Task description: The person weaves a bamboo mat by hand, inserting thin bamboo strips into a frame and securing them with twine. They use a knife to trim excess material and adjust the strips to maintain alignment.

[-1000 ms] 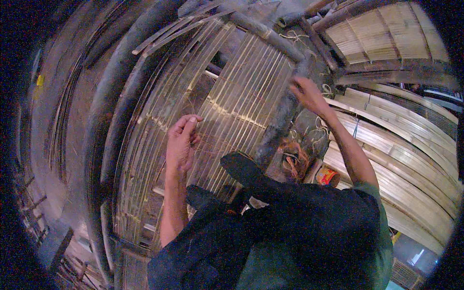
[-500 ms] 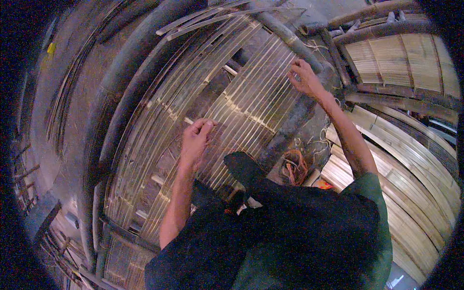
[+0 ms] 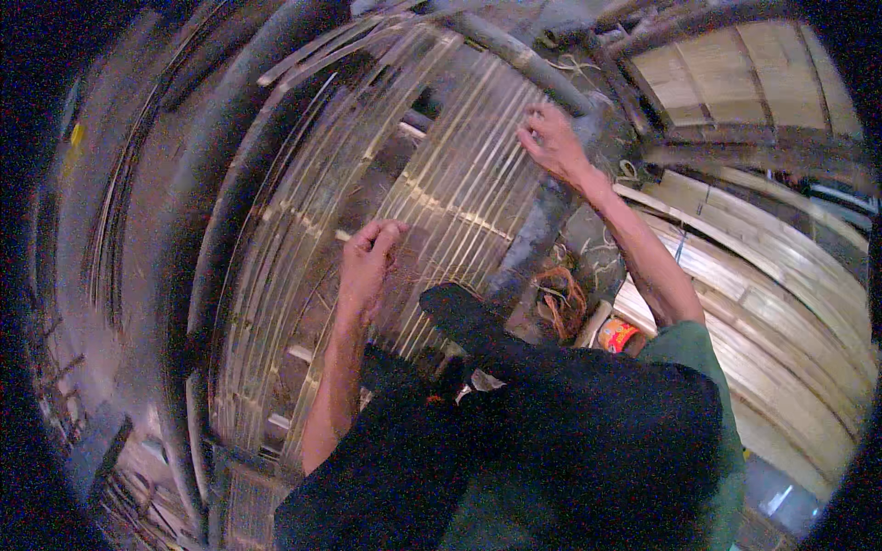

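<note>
A broad panel of thin, pale bamboo strips (image 3: pixel 459 213) lies beneath both hands, its strips running side by side with narrow cross strips over them. My left hand (image 3: pixel 367 266) hovers over the middle of the panel, thumb and forefinger pinched together; whatever is between them is too fine to make out. Farther off, my right hand (image 3: pixel 556 147) is above the panel's right edge, close to a dark pole (image 3: pixel 542 78). Its fingers are bent inward and slightly blurred, and anything in them cannot be made out.
Right of the panel lie a tangle of orange cord (image 3: pixel 562 298) and a red-and-yellow container (image 3: pixel 617 334). Finished-looking slatted bamboo pieces (image 3: pixel 763 303) are stacked on the right. A thick dark pole (image 3: pixel 207 211) runs along the left. My dark shoe (image 3: pixel 459 312) is on the strips.
The whole view has shifted a little, so the panel sits farther left. My right hand appears farther left in the picture and its fingers look looser. My left hand stays pinched.
</note>
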Available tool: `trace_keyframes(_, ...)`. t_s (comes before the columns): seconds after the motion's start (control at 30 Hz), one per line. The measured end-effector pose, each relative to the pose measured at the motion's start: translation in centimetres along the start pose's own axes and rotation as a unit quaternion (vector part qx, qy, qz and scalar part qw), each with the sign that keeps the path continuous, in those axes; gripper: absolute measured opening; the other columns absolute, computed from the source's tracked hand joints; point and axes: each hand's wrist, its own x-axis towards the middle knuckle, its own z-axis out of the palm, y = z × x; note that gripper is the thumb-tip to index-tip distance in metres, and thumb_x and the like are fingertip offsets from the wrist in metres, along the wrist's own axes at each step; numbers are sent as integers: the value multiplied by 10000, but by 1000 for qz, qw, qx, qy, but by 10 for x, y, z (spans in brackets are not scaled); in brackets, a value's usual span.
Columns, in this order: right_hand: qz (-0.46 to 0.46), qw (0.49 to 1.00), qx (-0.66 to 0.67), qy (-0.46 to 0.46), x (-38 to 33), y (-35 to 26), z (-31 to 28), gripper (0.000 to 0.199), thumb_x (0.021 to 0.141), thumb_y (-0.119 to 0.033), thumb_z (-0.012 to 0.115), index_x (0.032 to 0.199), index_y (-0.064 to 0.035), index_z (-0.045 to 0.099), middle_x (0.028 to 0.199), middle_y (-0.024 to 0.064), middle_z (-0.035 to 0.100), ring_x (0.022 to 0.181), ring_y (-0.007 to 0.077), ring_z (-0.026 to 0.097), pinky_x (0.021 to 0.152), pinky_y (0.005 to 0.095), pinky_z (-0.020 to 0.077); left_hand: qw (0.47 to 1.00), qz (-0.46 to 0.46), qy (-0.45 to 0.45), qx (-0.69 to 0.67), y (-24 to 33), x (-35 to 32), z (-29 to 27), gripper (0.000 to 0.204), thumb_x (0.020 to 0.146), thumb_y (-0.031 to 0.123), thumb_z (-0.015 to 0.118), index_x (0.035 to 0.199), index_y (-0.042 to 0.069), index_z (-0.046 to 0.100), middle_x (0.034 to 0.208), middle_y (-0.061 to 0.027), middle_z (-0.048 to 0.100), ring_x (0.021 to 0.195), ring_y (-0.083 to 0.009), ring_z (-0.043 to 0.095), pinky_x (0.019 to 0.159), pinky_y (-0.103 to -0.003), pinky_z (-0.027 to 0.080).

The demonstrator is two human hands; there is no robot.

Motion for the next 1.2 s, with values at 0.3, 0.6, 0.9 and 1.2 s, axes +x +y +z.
trace_keyframes(0.3,180,898,401,-2,-18,-188,-102,217,918,-224,518,813,-51,597,658,13,550,596,81,516,547,252,424,926,91,55,-363,9,3,-41,164,930,168,531,984,20,576,659,41,378,573,-55,339,527,-211,318)
trace_keyframes(0.6,2,881,438,-180,-30,-253,-55,414,923,-29,431,1335,-65,431,1179,127,483,842,162,608,741,276,512,905,119,39,-408,34,-7,-39,175,913,175,556,995,20,566,643,33,409,557,-54,361,522,-209,321)
trace_keyframes(0.9,3,899,397,-184,-33,-258,-19,409,894,-83,560,1295,-73,481,1136,127,545,817,182,620,663,284,519,891,103,-1,-442,26,-13,-25,175,913,180,559,987,22,559,637,35,396,555,-54,358,524,-207,319)
trace_keyframes(1.2,-16,950,287,-122,-44,-247,-17,147,875,-167,603,977,-72,647,764,77,623,755,187,594,655,340,465,856,84,-26,-509,21,-18,-23,148,918,170,549,981,37,558,611,26,352,537,-75,317,521,-229,297)
